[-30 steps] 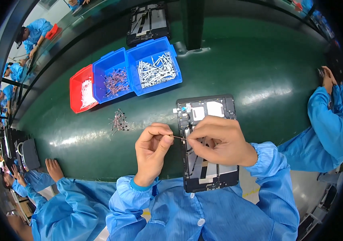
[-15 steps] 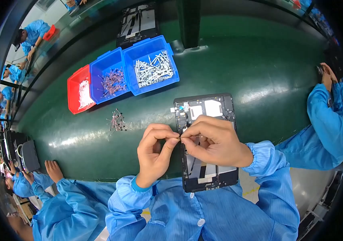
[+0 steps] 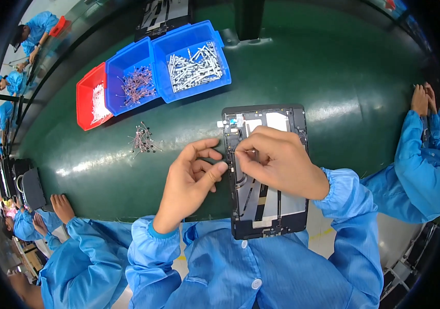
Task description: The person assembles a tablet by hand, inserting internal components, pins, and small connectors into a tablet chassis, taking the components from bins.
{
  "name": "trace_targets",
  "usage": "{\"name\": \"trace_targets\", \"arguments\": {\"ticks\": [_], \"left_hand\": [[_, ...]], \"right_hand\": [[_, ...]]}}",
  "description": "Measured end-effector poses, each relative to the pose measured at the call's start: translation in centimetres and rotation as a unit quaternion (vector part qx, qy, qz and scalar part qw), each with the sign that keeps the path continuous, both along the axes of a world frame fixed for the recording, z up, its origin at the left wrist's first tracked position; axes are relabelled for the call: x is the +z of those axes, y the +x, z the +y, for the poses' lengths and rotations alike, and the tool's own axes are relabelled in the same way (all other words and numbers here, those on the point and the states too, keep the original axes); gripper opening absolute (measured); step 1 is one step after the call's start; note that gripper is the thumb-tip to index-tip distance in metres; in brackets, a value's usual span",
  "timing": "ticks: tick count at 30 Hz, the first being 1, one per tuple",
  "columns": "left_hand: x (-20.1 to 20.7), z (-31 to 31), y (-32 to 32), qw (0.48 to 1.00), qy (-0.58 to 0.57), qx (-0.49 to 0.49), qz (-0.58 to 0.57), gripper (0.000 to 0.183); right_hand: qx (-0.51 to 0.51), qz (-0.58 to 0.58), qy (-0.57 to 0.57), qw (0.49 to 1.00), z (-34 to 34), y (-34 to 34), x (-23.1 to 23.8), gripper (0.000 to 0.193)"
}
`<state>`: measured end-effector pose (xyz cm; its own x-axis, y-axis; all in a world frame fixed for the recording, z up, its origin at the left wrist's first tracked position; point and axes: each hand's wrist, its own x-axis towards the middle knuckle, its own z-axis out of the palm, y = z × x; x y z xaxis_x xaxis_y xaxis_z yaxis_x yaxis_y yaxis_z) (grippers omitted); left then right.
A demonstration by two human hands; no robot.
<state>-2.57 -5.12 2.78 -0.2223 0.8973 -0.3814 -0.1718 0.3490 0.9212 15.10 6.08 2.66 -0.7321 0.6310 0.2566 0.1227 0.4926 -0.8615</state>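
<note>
My right hand is closed in a pinch over the left side of an open tablet body. Its fingertips hold a thin wire, now mostly hidden by the fingers, close to the tablet's inner left edge. My left hand is open beside that edge, thumb and fingers apart around nothing, with the thumb tip close to the frame. The tablet lies at a slight tilt, its inside facing up, with black flex strips, pale plates and small circuit parts showing. A loose pile of thin wired parts with dark round ends lies further left.
Beyond the pile stand a red bin of white strips, a blue bin of wired parts and a blue bin of silvery strips. Another tablet body lies behind them on the green table. Co-workers sit at both sides.
My hands have parted. The left has let go of the wire and opened, moving a little left; the right has moved up along the tablet's left edge. The view has shifted slightly.
</note>
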Motion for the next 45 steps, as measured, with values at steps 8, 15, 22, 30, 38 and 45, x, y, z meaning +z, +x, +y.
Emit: {"name": "trace_targets", "arguments": {"ticks": [8, 15, 22, 30, 38, 45], "left_hand": [[-1.1, 1.6, -0.9, 0.997, -0.062, -0.045, -0.01, 0.02], [-0.9, 2.0, -1.1, 0.997, -0.072, -0.039, -0.006, 0.016], [-0.9, 2.3, -1.2, 0.996, -0.075, -0.049, 0.002, 0.013], [-0.8, 2.5, -1.1, 0.996, -0.078, -0.053, 0.01, 0.013], [-0.7, 2.1, -0.5, 0.997, -0.061, -0.039, 0.034, 0.012], [-0.7, 2.5, -0.6, 0.996, -0.069, -0.045, 0.022, 0.011]], "right_hand": [[0.022, -0.049, 0.014, 0.998, 0.3, -0.1, -0.7, 0.008], [0.032, -0.039, 0.013, 0.999, 0.5, 0.0, -1.1, 0.007], [0.034, -0.04, 0.033, 0.998, 0.7, -0.1, -1.1, 0.008], [0.024, -0.039, 0.041, 0.998, 0.6, -0.1, -1.3, 0.007], [0.025, -0.044, 0.039, 0.998, 0.6, -0.2, -1.4, 0.007], [0.028, -0.033, 0.053, 0.998, 0.6, -0.2, -1.3, 0.011]]}}
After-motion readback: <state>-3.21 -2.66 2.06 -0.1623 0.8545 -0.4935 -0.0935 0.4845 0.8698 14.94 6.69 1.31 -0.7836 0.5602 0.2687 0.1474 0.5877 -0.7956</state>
